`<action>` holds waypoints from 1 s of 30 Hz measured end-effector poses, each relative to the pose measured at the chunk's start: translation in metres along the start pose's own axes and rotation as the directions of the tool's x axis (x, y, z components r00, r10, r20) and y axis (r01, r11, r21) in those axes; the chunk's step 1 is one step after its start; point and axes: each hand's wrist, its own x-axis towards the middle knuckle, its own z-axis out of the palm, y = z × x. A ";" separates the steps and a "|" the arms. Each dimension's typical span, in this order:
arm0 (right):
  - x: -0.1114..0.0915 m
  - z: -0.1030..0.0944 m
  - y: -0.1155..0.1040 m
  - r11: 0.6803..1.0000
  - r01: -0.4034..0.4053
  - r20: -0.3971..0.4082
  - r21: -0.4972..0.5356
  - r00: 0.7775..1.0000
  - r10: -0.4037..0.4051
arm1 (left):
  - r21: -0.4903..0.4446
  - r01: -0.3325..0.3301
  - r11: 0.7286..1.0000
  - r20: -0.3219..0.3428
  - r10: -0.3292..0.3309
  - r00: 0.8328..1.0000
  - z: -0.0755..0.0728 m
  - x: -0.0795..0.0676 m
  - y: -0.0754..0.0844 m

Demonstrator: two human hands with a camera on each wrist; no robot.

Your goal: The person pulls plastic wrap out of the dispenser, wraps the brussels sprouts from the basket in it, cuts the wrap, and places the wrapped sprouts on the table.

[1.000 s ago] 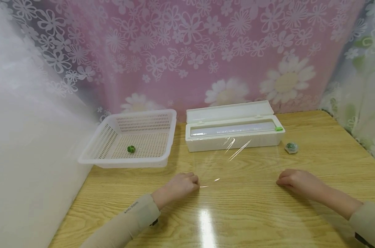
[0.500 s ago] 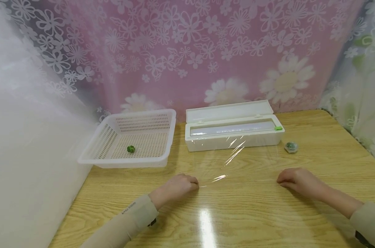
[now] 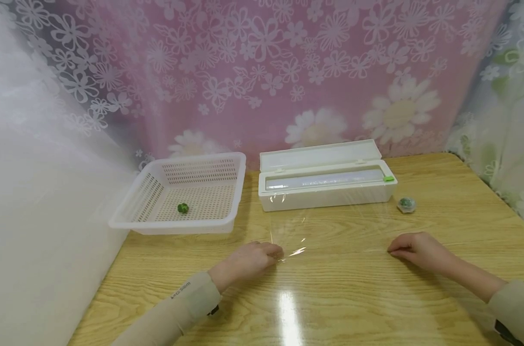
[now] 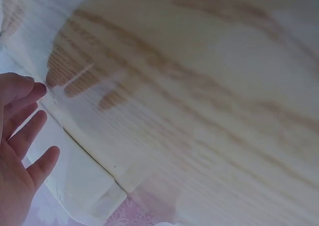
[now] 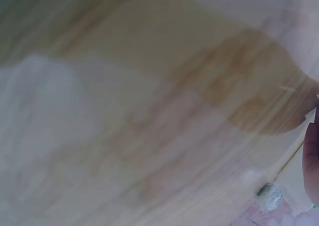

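Observation:
A clear sheet of cling film (image 3: 298, 251) stretches from a white cling film box (image 3: 327, 198) toward the front of the table. My left hand (image 3: 251, 259) pinches its near left corner; in the left wrist view, thumb and index finger of the left hand (image 4: 25, 136) meet while the other fingers spread. At the near right corner, my right hand (image 3: 422, 252) pinches the film between thumb and fingers. The box lid (image 3: 322, 155) is raised, and the film roll (image 3: 324, 180) lies inside. Only part of the right hand (image 5: 311, 161) shows in its wrist view.
A white perforated basket (image 3: 175, 225) at the left contains a small green piece (image 3: 182, 208), perhaps a broccoli floret. Right of the box lies a small film-wrapped green bundle (image 3: 406, 205). A green slider (image 3: 389, 179) sits at the box's right end. A floral curtain (image 3: 253, 81) hangs behind.
The left fingers have shifted slightly right, and the film near them looks more creased. Bright glints on the film have moved. The right hand has risen a little; box and basket stay put.

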 end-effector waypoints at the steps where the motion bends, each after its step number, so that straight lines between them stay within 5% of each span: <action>1: 0.000 0.000 0.000 1.000 -0.004 -0.001 -0.009 1.000 0.004 | -0.003 -0.004 1.000 0.005 0.004 1.000 -0.001 0.000 0.000; 15: 0.001 0.004 -0.002 0.996 0.086 -0.045 -0.018 0.995 -0.087 | -0.043 0.006 0.999 0.063 -0.003 0.998 0.003 0.000 -0.001; 23: 0.000 0.004 0.000 0.997 0.074 -0.031 -0.027 0.997 -0.075 | -0.142 0.052 0.988 -0.045 -0.059 0.997 -0.001 0.004 -0.009; 30: 0.000 0.004 -0.001 0.999 0.047 -0.020 -0.026 0.999 -0.048 | -0.300 0.126 0.946 -0.161 -0.181 0.970 -0.026 0.009 -0.019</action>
